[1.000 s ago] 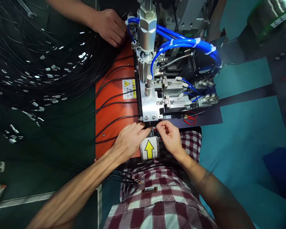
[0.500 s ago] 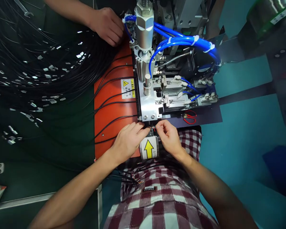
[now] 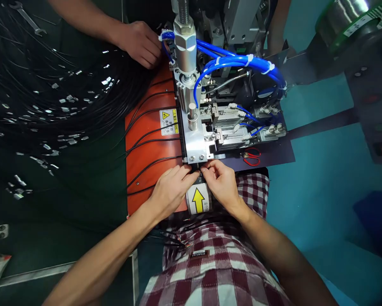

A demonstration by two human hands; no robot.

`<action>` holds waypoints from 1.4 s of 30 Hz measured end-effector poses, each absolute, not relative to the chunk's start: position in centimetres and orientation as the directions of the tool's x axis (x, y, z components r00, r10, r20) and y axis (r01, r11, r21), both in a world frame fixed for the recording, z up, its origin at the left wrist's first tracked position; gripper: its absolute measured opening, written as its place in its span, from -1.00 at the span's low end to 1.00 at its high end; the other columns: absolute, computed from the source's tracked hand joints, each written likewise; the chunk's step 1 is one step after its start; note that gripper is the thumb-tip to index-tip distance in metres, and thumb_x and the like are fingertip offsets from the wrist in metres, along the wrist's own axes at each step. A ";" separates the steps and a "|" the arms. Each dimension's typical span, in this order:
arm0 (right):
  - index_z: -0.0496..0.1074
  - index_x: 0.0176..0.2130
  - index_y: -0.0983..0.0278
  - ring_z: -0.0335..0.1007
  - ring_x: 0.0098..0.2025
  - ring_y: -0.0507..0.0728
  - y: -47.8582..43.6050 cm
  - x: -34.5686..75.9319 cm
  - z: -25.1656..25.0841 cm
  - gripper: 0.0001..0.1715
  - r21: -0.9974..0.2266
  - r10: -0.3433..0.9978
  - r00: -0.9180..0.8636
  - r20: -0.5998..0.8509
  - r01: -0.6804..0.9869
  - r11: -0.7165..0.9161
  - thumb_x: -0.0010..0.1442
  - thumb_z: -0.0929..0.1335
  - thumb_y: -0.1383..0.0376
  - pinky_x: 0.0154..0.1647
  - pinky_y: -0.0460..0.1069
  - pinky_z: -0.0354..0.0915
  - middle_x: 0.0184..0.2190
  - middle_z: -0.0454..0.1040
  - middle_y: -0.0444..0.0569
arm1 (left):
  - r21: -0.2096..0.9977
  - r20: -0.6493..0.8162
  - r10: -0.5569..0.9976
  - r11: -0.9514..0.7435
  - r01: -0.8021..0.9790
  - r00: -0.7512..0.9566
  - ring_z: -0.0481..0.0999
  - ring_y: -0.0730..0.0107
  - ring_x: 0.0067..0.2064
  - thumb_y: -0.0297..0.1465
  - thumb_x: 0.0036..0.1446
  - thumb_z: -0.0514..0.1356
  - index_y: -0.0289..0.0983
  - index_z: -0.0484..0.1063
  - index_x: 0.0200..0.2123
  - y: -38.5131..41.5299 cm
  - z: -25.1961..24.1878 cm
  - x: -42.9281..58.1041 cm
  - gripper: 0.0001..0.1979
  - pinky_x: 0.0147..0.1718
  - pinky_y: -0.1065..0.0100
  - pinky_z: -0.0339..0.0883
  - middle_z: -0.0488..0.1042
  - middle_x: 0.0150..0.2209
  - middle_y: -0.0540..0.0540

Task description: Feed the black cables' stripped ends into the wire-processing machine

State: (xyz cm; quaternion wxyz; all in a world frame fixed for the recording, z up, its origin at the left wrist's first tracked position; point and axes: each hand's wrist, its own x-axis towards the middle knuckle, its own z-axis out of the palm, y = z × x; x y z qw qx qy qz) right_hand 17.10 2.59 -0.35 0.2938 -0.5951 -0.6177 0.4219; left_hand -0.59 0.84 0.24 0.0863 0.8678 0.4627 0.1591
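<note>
Machine [image 3: 195,146]: one | arrow label [image 3: 197,202]: one | left hand [image 3: 172,187], right hand [image 3: 222,182] beside — both grips: can't tell

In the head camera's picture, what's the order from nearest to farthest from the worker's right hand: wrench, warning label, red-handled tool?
From the right hand:
1. Red-handled tool: up and right.
2. Warning label: up and left, on the orange surface.
3. Wrench: far upper left.

Teal floor [image 3: 308,204] at right; dark green tabletop [image 3: 57,231] left
</note>
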 end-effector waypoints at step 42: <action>0.36 -0.39 0.28 0.08 -0.57 -0.03 2.7 19.1 -2.0 -0.79 -0.938 0.905 -0.249 -0.344 0.134 -0.320 0.15 0.31 0.18 -0.55 -0.11 0.04 -0.59 0.22 -0.22 | 0.251 0.212 0.813 -0.582 0.774 0.542 0.41 0.22 -0.23 -0.52 0.27 -0.04 -0.33 0.47 -0.05 0.7 0.1 -0.8 -0.68 -0.29 0.27 0.33 0.46 -0.21 -0.23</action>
